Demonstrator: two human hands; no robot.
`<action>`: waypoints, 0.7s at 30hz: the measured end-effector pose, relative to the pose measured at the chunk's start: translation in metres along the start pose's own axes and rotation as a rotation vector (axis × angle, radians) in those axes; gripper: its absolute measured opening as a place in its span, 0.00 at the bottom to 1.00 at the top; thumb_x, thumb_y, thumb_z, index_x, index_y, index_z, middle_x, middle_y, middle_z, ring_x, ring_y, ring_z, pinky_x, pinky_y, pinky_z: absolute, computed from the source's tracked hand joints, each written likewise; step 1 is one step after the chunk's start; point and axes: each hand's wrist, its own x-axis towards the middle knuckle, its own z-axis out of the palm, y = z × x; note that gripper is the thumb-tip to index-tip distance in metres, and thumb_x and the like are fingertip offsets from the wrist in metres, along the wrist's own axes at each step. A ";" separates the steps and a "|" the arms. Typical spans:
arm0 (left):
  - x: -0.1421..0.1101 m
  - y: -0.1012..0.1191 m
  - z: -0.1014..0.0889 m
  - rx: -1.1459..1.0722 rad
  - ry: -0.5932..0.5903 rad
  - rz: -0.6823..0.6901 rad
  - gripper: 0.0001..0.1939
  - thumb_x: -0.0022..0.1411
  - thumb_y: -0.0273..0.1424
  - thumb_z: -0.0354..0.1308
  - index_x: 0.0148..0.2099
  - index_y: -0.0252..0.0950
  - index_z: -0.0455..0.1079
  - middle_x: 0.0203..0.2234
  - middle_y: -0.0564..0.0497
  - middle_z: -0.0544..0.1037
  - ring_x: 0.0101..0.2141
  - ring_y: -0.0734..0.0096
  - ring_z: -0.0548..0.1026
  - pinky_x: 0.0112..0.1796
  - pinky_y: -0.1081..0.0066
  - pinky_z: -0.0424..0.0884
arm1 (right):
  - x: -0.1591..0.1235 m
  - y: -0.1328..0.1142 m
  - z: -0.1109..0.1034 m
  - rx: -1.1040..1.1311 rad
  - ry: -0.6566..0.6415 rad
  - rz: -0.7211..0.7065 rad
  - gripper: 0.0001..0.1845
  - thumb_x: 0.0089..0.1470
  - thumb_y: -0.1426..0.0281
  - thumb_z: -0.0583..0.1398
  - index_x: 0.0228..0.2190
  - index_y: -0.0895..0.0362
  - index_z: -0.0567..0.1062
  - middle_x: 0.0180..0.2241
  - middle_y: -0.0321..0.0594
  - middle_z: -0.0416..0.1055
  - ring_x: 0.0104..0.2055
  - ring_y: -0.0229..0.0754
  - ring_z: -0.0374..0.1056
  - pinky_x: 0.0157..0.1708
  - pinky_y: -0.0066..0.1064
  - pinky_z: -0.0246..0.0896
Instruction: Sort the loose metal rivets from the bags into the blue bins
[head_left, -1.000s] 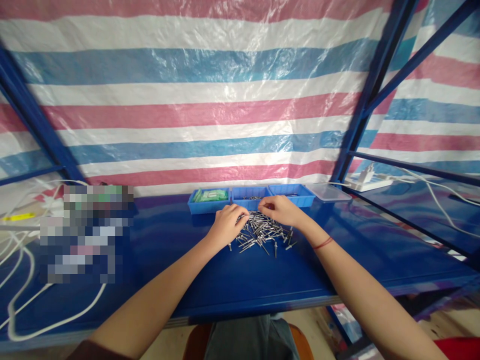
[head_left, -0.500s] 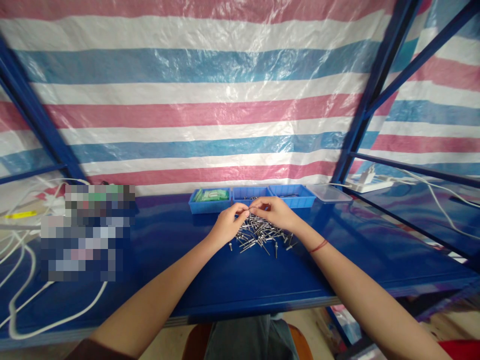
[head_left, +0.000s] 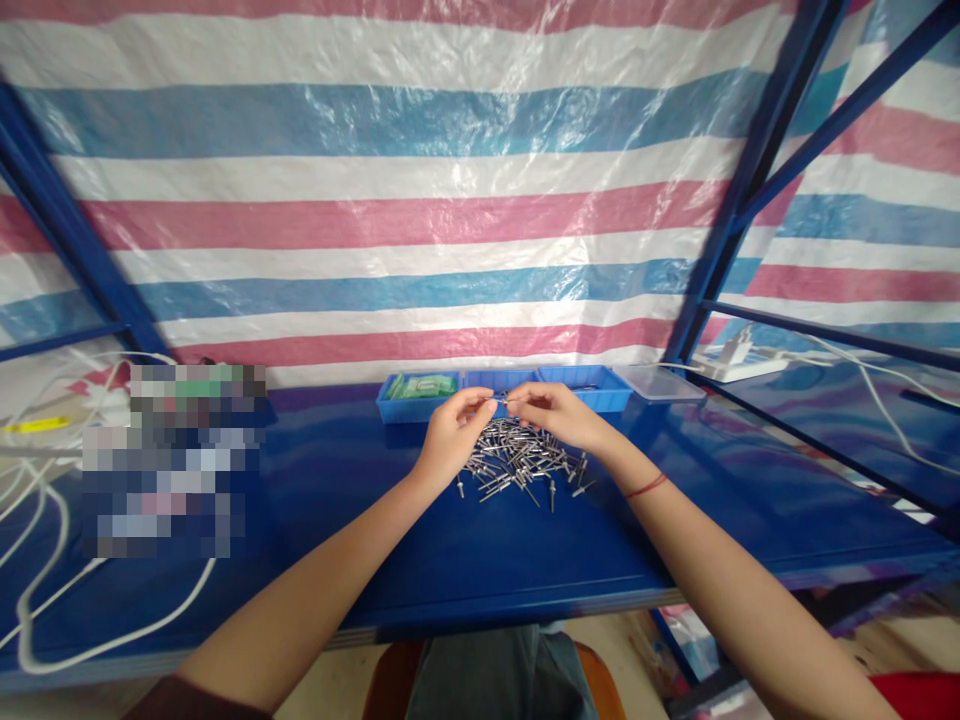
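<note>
- While my left hand (head_left: 448, 430) and my right hand (head_left: 559, 412) faced each other, a thin piece (head_left: 501, 401) lay between their fingertips, small and bright; what kind of piece it was, I could not tell.
- The step in hand, as I judged it, was close fingertip handling of that one piece — no scooping, no spreading.
- Any further move with it called for a light, exact pinch from both sides, since something so slight could easily slip or turn.
- My left hand was closed in a pinch, thumb against the bent fingers, seemingly on the piece's near end.
- My right hand pinched too, seemingly at the opposite end, its other fingers curled loosely; which hand bore more of the grip, I could not tell.
- Both forearms reached forward and slanted inward, the wrists raised over the table (head_left: 375, 580), with a red string (head_left: 646, 487) round my right wrist.
- Just below and between my hands lay the pile of metal pins (head_left: 525, 462), loose and crossing every way.
- Beyond my left hand stood the blue bin (head_left: 416, 412) with green packets (head_left: 424, 386); past my fingertips was the middle bin (head_left: 480, 378), and beyond my right hand the right-hand bin (head_left: 611, 400) — with a clear lid (head_left: 660, 384) just beside it.
</note>
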 end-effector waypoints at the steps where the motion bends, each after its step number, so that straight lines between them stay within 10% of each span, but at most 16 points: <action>1: 0.000 0.000 0.000 -0.015 -0.004 0.008 0.12 0.57 0.35 0.57 0.41 0.34 0.71 0.35 0.48 0.78 0.38 0.67 0.76 0.41 0.68 0.71 | 0.000 0.001 0.001 0.002 -0.019 0.000 0.11 0.50 0.62 0.60 0.31 0.58 0.74 0.25 0.36 0.69 0.26 0.33 0.63 0.25 0.27 0.58; 14: 0.002 -0.006 -0.001 0.002 -0.091 0.026 0.11 0.60 0.35 0.54 0.41 0.34 0.70 0.37 0.48 0.77 0.39 0.68 0.75 0.41 0.70 0.70 | 0.002 -0.006 0.007 -0.065 0.262 -0.175 0.11 0.48 0.62 0.61 0.30 0.57 0.75 0.27 0.38 0.72 0.29 0.37 0.64 0.31 0.31 0.59; 21: -0.001 -0.011 -0.007 0.462 -0.334 0.163 0.16 0.63 0.35 0.50 0.50 0.37 0.68 0.40 0.47 0.77 0.43 0.64 0.73 0.47 0.62 0.67 | 0.003 0.011 -0.034 -0.411 0.620 -0.188 0.12 0.51 0.62 0.58 0.28 0.59 0.75 0.28 0.40 0.73 0.29 0.39 0.66 0.32 0.31 0.59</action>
